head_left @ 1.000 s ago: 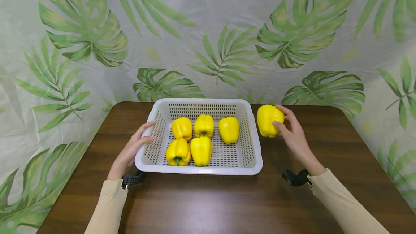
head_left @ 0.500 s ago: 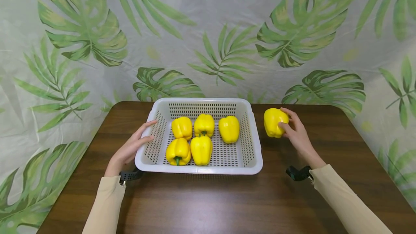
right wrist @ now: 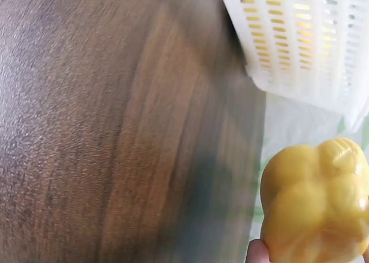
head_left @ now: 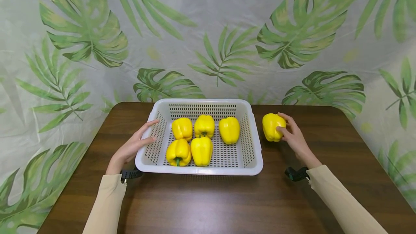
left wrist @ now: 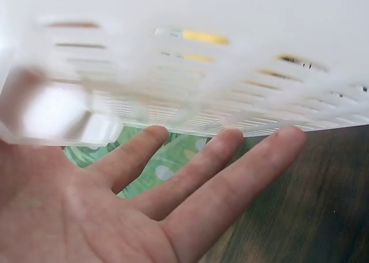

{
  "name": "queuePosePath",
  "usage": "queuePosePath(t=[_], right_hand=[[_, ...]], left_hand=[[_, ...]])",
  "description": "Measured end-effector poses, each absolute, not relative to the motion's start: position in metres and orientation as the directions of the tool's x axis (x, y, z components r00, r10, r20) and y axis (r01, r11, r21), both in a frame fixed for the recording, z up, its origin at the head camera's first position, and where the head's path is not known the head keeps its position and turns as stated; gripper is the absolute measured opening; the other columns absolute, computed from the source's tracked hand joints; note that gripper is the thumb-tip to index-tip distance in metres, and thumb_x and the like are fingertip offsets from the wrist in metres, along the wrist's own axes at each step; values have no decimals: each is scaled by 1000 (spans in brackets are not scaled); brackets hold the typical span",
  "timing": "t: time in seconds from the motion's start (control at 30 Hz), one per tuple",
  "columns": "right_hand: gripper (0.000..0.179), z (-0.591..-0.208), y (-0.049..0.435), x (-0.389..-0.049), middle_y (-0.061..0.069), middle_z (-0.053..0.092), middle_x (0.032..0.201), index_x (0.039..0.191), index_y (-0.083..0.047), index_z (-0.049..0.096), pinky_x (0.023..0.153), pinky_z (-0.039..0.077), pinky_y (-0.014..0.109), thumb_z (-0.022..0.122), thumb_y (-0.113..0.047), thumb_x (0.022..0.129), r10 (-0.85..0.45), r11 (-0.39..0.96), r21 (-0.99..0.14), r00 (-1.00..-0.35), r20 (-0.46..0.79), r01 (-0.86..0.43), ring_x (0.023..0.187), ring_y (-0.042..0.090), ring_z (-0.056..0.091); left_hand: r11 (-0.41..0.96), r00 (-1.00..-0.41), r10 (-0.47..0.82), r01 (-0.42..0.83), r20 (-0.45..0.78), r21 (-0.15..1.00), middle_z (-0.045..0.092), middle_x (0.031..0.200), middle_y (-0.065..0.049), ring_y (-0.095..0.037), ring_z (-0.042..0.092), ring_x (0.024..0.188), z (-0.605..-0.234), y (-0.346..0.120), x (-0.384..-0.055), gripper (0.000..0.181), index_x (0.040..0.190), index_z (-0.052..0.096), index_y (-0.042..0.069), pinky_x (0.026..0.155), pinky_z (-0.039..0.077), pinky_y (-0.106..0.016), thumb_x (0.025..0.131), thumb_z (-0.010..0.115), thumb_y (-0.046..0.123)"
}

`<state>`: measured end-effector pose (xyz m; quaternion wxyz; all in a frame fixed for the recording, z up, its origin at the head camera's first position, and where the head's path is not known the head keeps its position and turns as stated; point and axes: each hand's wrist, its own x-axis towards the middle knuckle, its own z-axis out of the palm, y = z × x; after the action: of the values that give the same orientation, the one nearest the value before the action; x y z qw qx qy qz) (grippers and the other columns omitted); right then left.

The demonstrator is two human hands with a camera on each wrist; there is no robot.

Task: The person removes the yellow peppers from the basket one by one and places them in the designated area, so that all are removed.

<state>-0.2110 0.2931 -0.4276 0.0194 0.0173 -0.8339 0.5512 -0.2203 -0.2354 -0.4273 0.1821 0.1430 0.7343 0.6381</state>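
Observation:
My right hand [head_left: 295, 138] holds a yellow bell pepper [head_left: 272, 128] between thumb and fingers, over the table just right of the basket. In the right wrist view the pepper's lobed end [right wrist: 317, 202] shows, with a fingertip at its lower edge. My left hand [head_left: 131, 146] rests at the left side of the white perforated plastic basket [head_left: 198, 170], thumb and index finger over its rim. The left wrist view shows three straight fingers [left wrist: 213, 182] spread along the outside of the basket wall. Several yellow bell peppers lie inside, one of them a pepper [head_left: 229, 130] standing apart at the right.
The basket stands toward the back of a dark brown wooden table [head_left: 208, 205]. Right behind the table hangs a leaf-patterned cloth [head_left: 224, 57]. A black band [head_left: 131, 173] is on the left wrist, another black band [head_left: 296, 174] on the right.
My right hand first moved the pepper a little to the right, away from the basket, then lowered it toward the table. The left hand and the basket stay nearly in place.

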Motion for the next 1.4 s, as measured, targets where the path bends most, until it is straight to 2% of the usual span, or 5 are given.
queuePosePath(t=[0.57, 0.83, 1.1, 1.33, 1.4], right_hand=[[57, -446, 299, -219, 28, 20, 149, 151, -9, 18, 86, 46, 39, 44, -20, 102, -85, 381, -924, -996, -21, -13, 123, 40, 34], [56, -450, 302, -221, 29, 18, 149, 150, -5, 17, 79, 45, 20, 42, -12, 101, -99, 360, -933, -995, -10, -27, 124, 41, 33], [58, -450, 306, -220, 27, 12, 152, 151, -5, 13, 79, 45, 18, 41, -7, 101, -116, 294, -955, -993, -14, -21, 128, 41, 30], [58, -446, 313, -218, 28, 16, 152, 152, -6, 15, 98, 38, 54, 43, -15, 102, -82, 328, -944, -997, 6, -32, 135, 44, 23], [58, -443, 314, -217, 29, 19, 150, 151, -7, 17, 98, 37, 55, 44, -17, 102, -68, 335, -941, -997, 20, -42, 134, 45, 25]], left_hand=[[161, -913, 400, -18, -82, 987, 19, 152, -22, -53, 47, 113, -428, -235, -216, 62, 152, 23, 18, 71, 53, -54, 97, 49, 7], [162, -914, 399, -15, -80, 987, 18, 153, -22, -53, 46, 114, -427, -236, -215, 62, 152, 23, 18, 72, 53, -54, 96, 49, 7], [170, -917, 390, -19, -85, 985, 17, 153, -22, -53, 45, 114, -427, -236, -215, 62, 152, 23, 20, 73, 53, -54, 96, 49, 8], [153, -920, 386, -9, -68, 988, 19, 152, -21, -52, 44, 115, -429, -234, -215, 63, 152, 22, 20, 74, 53, -54, 96, 47, 7], [145, -923, 379, -8, -63, 989, 19, 152, -21, -51, 45, 114, -429, -233, -215, 63, 152, 22, 20, 74, 53, -54, 96, 47, 6]])
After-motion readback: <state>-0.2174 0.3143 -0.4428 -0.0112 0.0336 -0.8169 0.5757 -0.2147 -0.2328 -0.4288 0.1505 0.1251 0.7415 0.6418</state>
